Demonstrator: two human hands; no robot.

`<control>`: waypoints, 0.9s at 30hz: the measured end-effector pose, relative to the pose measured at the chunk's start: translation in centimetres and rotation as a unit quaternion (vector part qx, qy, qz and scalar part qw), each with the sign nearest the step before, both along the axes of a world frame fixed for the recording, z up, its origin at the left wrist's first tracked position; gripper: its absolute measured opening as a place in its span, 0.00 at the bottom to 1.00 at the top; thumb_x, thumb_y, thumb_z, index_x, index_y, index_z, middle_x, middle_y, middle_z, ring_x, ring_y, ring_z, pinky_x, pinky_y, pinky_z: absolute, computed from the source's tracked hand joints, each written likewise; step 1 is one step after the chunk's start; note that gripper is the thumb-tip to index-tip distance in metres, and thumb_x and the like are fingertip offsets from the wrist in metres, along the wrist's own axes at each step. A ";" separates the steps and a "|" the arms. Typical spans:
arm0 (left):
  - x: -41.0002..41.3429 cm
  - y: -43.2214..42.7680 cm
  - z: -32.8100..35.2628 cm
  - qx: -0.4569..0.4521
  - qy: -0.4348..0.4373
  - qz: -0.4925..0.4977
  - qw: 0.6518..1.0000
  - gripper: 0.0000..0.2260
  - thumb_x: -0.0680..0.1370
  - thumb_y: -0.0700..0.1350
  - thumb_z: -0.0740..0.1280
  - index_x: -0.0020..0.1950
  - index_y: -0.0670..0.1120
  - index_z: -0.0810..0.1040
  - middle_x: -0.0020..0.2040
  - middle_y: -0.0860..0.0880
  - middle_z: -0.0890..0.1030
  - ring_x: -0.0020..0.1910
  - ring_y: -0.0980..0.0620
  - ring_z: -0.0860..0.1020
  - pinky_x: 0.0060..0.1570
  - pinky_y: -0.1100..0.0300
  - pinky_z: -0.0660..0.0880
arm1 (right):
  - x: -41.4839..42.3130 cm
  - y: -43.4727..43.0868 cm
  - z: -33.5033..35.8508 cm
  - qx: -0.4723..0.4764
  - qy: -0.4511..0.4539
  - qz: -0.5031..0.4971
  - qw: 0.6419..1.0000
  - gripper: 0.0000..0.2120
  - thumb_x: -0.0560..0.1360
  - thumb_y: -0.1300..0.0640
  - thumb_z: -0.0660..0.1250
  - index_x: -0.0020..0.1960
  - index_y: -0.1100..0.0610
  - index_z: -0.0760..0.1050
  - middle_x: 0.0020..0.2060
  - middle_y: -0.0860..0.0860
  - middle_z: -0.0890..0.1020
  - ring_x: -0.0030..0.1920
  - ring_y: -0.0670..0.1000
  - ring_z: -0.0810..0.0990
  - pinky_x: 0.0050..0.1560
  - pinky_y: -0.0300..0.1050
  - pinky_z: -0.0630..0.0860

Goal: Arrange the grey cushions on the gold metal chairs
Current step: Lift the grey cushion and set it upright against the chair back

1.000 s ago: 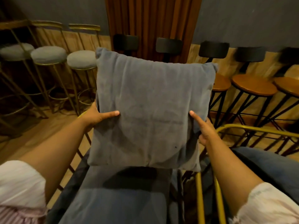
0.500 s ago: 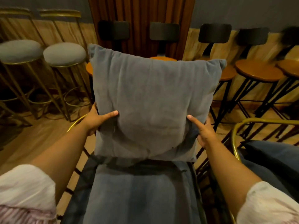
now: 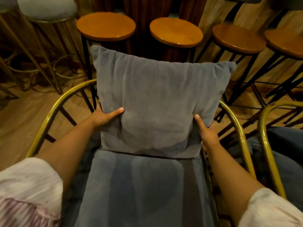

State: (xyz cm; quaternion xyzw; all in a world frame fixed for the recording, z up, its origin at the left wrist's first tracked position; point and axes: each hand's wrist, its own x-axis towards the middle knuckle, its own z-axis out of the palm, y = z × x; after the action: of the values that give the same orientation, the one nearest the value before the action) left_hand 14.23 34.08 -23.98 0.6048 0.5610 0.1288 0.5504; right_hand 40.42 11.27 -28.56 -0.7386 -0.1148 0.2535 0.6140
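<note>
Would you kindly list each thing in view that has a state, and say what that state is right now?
Back cushion: upright, gripped at both sides, bottom edge meeting the seat cushion.
Seat cushion: lying flat on the chair.
Gold chair: frame curving around both cushions.
Left hand: closed on the cushion's left edge.
Right hand: closed on its right edge.
Wooden stools: standing, seats bare.
</note>
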 end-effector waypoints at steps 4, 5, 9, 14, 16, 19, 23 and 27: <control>0.3 0.6 0.5 0.010 0.044 -0.014 0.999 0.49 0.69 0.54 0.73 0.78 0.48 0.43 0.79 0.46 0.54 0.76 0.42 0.59 0.72 0.48 0.60 | -0.2 0.3 0.0 -0.043 -0.036 0.011 0.998 0.44 0.64 0.37 0.72 0.73 0.56 0.62 0.70 0.53 0.72 0.68 0.56 0.71 0.64 0.48 0.70; 0.4 0.5 0.3 0.003 0.054 -0.014 0.998 0.49 0.69 0.55 0.73 0.78 0.47 0.43 0.79 0.45 0.53 0.76 0.42 0.58 0.72 0.47 0.60 | -0.4 0.2 -0.3 -0.054 -0.041 0.016 0.998 0.40 0.68 0.42 0.71 0.73 0.57 0.61 0.70 0.54 0.71 0.69 0.57 0.71 0.64 0.46 0.69; 0.5 -0.3 -0.4 -0.009 0.038 0.019 0.999 0.52 0.68 0.57 0.73 0.78 0.45 0.41 0.79 0.43 0.52 0.76 0.40 0.59 0.73 0.45 0.61 | -0.5 0.1 -0.3 -0.088 -0.035 0.038 0.995 0.35 0.73 0.47 0.69 0.73 0.58 0.62 0.70 0.55 0.71 0.69 0.58 0.70 0.64 0.47 0.69; -0.1 -4.2 1.8 0.012 0.030 -0.016 0.999 0.44 0.73 0.54 0.69 0.77 0.43 0.44 0.78 0.42 0.56 0.75 0.40 0.60 0.73 0.47 0.61 | -2.4 -2.6 3.0 -0.176 -0.078 0.114 0.975 0.31 0.76 0.49 0.66 0.73 0.60 0.62 0.71 0.58 0.69 0.71 0.60 0.68 0.69 0.51 0.65; -0.7 -6.4 3.9 0.016 0.042 -0.085 0.995 0.42 0.73 0.51 0.70 0.78 0.43 0.48 0.77 0.42 0.58 0.74 0.40 0.62 0.72 0.48 0.62 | -3.6 -4.5 5.1 -0.271 -0.143 0.164 0.938 0.31 0.77 0.47 0.64 0.74 0.59 0.60 0.74 0.59 0.65 0.75 0.60 0.59 0.73 0.54 0.54; -0.8 -10.3 7.3 0.062 0.097 -0.207 0.971 0.36 0.76 0.50 0.68 0.77 0.43 0.53 0.77 0.42 0.60 0.74 0.41 0.62 0.71 0.50 0.61 | -5.4 -7.5 8.2 -0.345 -0.215 0.189 0.894 0.32 0.77 0.43 0.61 0.76 0.54 0.57 0.77 0.55 0.59 0.78 0.59 0.43 0.73 0.60 0.45; 0.2 -16.0 12.1 0.130 0.152 -0.330 0.923 0.30 0.80 0.51 0.60 0.78 0.42 0.52 0.79 0.42 0.55 0.77 0.43 0.57 0.72 0.54 0.57 | -7.4 -12.1 12.5 -0.367 -0.294 0.177 0.864 0.32 0.77 0.41 0.59 0.76 0.53 0.57 0.78 0.52 0.57 0.78 0.56 0.43 0.73 0.65 0.45; 2.0 -22.4 15.7 0.172 0.146 -0.409 0.884 0.27 0.82 0.51 0.55 0.78 0.42 0.52 0.79 0.43 0.54 0.78 0.46 0.55 0.73 0.56 0.53 | -8.1 -18.0 16.2 -0.355 -0.326 0.154 0.863 0.31 0.77 0.43 0.60 0.76 0.52 0.57 0.77 0.52 0.58 0.78 0.56 0.44 0.74 0.61 0.46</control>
State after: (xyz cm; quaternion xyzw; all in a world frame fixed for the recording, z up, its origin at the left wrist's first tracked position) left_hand 16.27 11.70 -8.25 0.8777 0.3069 -0.1024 0.3534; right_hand 32.37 -6.70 -12.33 -0.9201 -0.3226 0.1133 0.1909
